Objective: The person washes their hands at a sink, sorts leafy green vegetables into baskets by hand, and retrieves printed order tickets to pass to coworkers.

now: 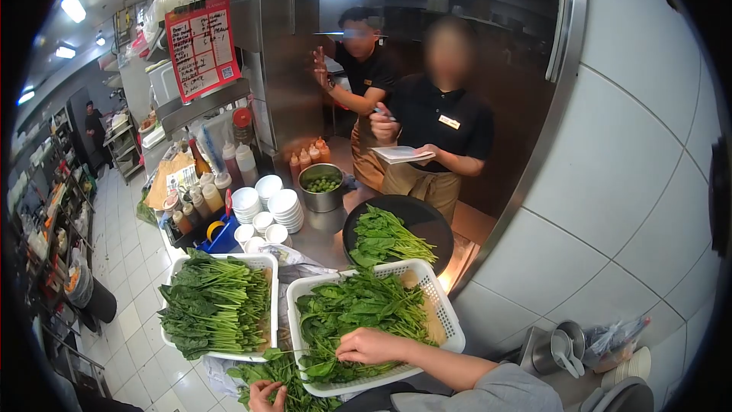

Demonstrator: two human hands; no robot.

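While your right hand reaches over the right-hand basket, its bent fingertips are pinched together on the loose greens, towards the basket's left edge. Your left hand is down by the low pile of greens outside that basket's near left corner, fingers curled; you cannot tell whether they grip anything. The loose greens fill most of the basket, leaving a bare strip along its right edge. Just to its left, the other white basket carries bunched greens with leaves towards its left edge and stems to the right. Beyond the right-hand basket's far edge, a round black tray holds another bunch, near a steel pot of small green fruit.
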